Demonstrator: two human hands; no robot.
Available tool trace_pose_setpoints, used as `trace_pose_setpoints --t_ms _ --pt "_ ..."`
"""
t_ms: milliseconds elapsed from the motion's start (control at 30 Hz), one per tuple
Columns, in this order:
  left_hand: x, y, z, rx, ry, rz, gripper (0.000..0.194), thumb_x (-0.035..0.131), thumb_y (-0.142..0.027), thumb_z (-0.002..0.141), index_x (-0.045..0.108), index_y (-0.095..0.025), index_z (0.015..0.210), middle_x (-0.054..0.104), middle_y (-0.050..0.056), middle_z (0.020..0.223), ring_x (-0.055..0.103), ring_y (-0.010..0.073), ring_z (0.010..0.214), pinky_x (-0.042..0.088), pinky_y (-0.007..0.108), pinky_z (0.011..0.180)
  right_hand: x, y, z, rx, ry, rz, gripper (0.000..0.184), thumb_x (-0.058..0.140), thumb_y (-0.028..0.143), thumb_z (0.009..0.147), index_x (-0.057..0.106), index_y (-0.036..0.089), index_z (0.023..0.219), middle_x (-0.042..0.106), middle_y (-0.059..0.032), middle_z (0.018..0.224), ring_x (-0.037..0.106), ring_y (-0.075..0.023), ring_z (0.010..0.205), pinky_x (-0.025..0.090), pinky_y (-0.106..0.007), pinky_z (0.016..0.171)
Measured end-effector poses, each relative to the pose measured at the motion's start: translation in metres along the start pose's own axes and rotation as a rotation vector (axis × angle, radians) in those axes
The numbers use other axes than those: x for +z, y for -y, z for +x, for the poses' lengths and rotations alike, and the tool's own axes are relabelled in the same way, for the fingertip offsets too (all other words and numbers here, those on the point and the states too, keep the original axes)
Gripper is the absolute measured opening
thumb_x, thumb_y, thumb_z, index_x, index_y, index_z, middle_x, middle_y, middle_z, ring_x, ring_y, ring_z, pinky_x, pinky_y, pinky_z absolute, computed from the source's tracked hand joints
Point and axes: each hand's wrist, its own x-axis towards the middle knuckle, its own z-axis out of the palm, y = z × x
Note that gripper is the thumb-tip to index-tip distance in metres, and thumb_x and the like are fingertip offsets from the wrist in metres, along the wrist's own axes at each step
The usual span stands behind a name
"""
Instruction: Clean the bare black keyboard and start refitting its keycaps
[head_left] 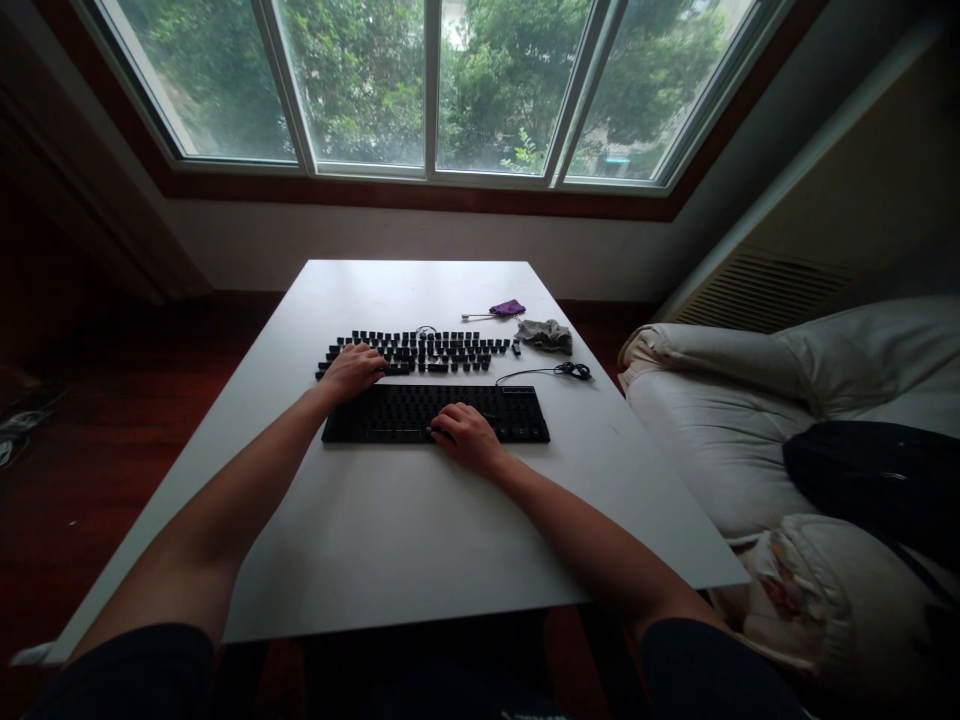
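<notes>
A black keyboard [382, 414] lies lengthwise across the white table, and its key area looks dark and low in detail. Over its lower edge, near the middle, is my right hand [466, 436], with fingers and thumb drawn together; whatever may be between them is too dark to make out. Just behind the keyboard, loose black keycaps [465, 350] are spread in rough rows. My left hand [355, 370] rests over the left part of these rows, fingers bent and close together. Its fingertips meet a long black keycap [399, 369], and the hand hides several others.
Right of the keycaps lie a crumpled grey cloth [546, 336] and a purple cloth-like item [508, 308] beside a thin stick. A coiled black cable [574, 371] lies behind the keyboard's right end. A cushioned pale sofa [705, 420] borders the table's right side; windows stand beyond.
</notes>
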Motion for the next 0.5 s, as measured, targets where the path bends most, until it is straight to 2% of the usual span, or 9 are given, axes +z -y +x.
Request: trace_pose_setpoints --t_ms 167,367,500 --pt "-0.008 -0.028 -0.023 0.021 -0.099 -0.086 0.030 0.051 -0.038 0.097 0.071 -0.024 0.115 0.073 0.010 0.113 0.060 0.0290 0.107 0.038 0.047 0.098 0.001 0.001 0.000 0.014 -0.014 0.006 0.012 0.062 0.031 0.098 0.070 0.024 0.104 0.068 -0.0078 0.104 0.059 -0.0225 0.096 0.047 -0.037 0.089" --pt "-0.006 -0.060 -0.057 0.067 -0.106 -0.210 0.026 0.055 -0.038 0.095 0.073 -0.026 0.110 0.073 0.007 0.109 0.062 0.0261 0.103 0.039 0.044 0.097 0.000 0.007 0.004 0.113 -0.134 0.046 0.023 0.062 0.036 0.098 0.067 0.025 0.118 0.069 -0.0090 0.106 0.060 -0.0264 0.101 0.047 -0.042 0.092" --pt "-0.004 -0.075 -0.071 0.108 -0.062 -0.209 0.025 0.054 -0.036 0.095 0.073 -0.026 0.109 0.073 0.007 0.103 0.062 0.0253 0.100 0.040 0.042 0.094 0.003 0.010 0.007 0.099 -0.131 0.068 0.029 0.063 0.039 0.097 0.067 0.025 0.122 0.070 -0.0093 0.109 0.060 -0.0276 0.103 0.048 -0.043 0.094"
